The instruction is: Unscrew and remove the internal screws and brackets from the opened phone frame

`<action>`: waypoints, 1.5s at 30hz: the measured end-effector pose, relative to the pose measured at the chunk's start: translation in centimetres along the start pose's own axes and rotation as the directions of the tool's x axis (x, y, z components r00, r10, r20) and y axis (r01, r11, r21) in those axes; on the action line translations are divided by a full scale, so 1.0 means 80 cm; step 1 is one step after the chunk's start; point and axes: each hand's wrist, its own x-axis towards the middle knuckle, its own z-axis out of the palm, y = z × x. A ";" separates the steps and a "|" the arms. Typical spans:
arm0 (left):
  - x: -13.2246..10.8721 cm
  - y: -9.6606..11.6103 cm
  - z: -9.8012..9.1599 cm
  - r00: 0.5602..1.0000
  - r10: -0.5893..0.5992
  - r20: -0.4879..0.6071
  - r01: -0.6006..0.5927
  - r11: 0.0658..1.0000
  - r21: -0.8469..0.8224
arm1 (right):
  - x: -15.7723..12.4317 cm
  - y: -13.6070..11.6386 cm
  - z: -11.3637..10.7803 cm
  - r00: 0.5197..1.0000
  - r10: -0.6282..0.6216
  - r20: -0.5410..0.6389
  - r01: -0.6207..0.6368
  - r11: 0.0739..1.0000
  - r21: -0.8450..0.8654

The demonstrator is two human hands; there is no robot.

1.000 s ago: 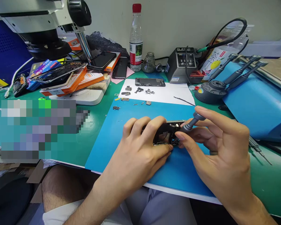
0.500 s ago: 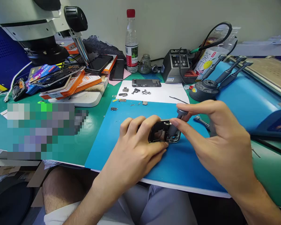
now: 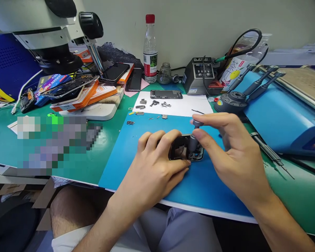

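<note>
An opened phone body (image 3: 180, 151) rests on the blue mat (image 3: 199, 185), tilted up a little, its inner parts showing. My left hand (image 3: 160, 161) is closed round its left part, with fingers over the top edge and along the near edge. In my right hand (image 3: 225, 150) a grey screwdriver (image 3: 193, 142) is pinched between thumb and fingers by its cap and upper shaft. It stands nearly upright over the right end of the phone; its tip is hidden inside. Small metal phone parts (image 3: 164, 116) lie on the mat beyond my hands.
Beyond the mat, white paper (image 3: 186, 108) bears a phone screen (image 3: 166, 94) and several small parts. A screwdriver stand (image 3: 231, 101) is at right, another screwdriver (image 3: 269, 150) below it. A microscope (image 3: 55, 38) overhangs the left; a bottle (image 3: 150, 52) stands at the back.
The screwdriver has turned more upright and shifted slightly left with my right hand. My left hand still holds the phone body. The view has shifted slightly, and the other screwdriver at right shows more fully.
</note>
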 end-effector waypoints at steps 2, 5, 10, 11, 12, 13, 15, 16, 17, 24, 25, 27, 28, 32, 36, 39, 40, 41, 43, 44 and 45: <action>0.001 0.000 -0.001 1.000 0.006 0.000 -0.006 1.000 -0.002 | 0.000 0.000 0.000 1.000 0.002 -0.006 -0.002 1.000 0.000; 0.001 0.000 -0.002 1.000 0.015 0.009 -0.015 1.000 -0.004 | 0.000 0.000 0.000 1.000 -0.020 -0.018 0.019 0.999 -0.041; 0.002 0.000 -0.004 1.000 0.005 0.023 -0.005 1.000 -0.010 | -0.001 0.000 0.000 0.999 -0.013 -0.036 0.012 0.999 -0.034; 0.002 0.000 -0.004 1.000 0.004 0.024 -0.004 1.000 -0.010 | -0.001 0.001 0.000 0.999 -0.009 -0.046 0.007 0.999 -0.038; 0.002 0.000 -0.004 1.000 0.004 0.025 -0.004 1.000 -0.009 | -0.001 0.001 0.000 0.999 -0.005 -0.044 0.004 0.999 -0.033; 0.002 0.000 -0.004 1.000 0.005 0.024 -0.005 1.000 -0.009 | -0.001 0.001 0.000 0.999 0.000 -0.034 0.000 1.000 -0.019; 0.002 0.000 -0.003 1.000 0.007 0.019 -0.006 1.000 -0.008 | -0.001 0.002 0.001 1.000 0.005 -0.008 -0.005 1.000 0.004; 0.002 0.000 -0.003 1.000 0.005 0.017 -0.005 1.000 -0.007 | -0.001 0.002 0.001 1.000 0.002 -0.005 -0.002 1.000 0.001; 0.001 0.001 -0.003 1.000 0.003 0.017 -0.003 1.000 -0.006 | 0.000 0.001 0.001 1.000 -0.004 -0.010 0.004 1.000 -0.012; 0.001 0.001 -0.003 1.000 0.002 0.015 -0.001 1.000 -0.012 | -0.002 -0.001 0.001 0.999 -0.010 -0.047 0.006 0.996 -0.094; 0.002 0.000 -0.002 1.000 0.000 0.013 0.000 1.000 -0.018 | -0.002 -0.001 -0.001 0.997 0.004 -0.074 -0.010 0.996 -0.087; 0.004 -0.003 -0.003 1.000 -0.009 0.019 0.010 0.999 -0.038 | -0.001 0.002 -0.008 0.978 0.054 -0.201 -0.068 0.996 -0.063; 0.005 -0.004 -0.004 0.999 -0.017 0.031 0.018 0.998 -0.053 | 0.000 0.004 -0.012 0.957 0.088 -0.275 -0.106 0.993 -0.051; 0.013 -0.008 -0.013 0.988 -0.057 0.142 0.074 0.991 -0.112 | -0.003 0.019 -0.034 0.947 0.197 -0.252 -0.241 0.958 -0.154; 0.022 -0.007 -0.021 0.952 -0.088 0.292 0.145 0.973 -0.180 | -0.013 0.032 -0.049 0.985 0.156 -0.068 -0.170 0.870 -0.462; 0.020 -0.004 -0.023 0.939 -0.101 0.329 0.174 0.964 -0.200 | -0.005 0.029 -0.047 0.978 0.197 -0.067 -0.207 0.888 -0.412; 0.017 -0.001 -0.023 0.942 -0.103 0.318 0.171 0.966 -0.194 | 0.001 0.025 -0.043 0.967 0.223 -0.126 -0.252 0.917 -0.308; 0.012 0.002 -0.023 0.951 -0.103 0.292 0.161 0.970 -0.183 | 0.008 0.019 -0.037 0.947 0.260 -0.189 -0.292 0.941 -0.171; 0.002 0.009 -0.023 0.977 -0.081 0.198 0.114 0.980 -0.164 | 0.023 0.004 -0.018 0.949 0.269 -0.166 -0.256 0.962 0.095; -0.004 0.012 -0.024 0.989 -0.059 0.139 0.081 0.983 -0.165 | 0.029 -0.004 -0.008 0.955 0.275 -0.108 -0.254 0.951 0.178; -0.010 0.015 -0.024 0.995 -0.042 0.088 0.058 0.982 -0.179 | 0.033 -0.012 0.004 0.954 0.298 -0.019 -0.286 0.931 0.228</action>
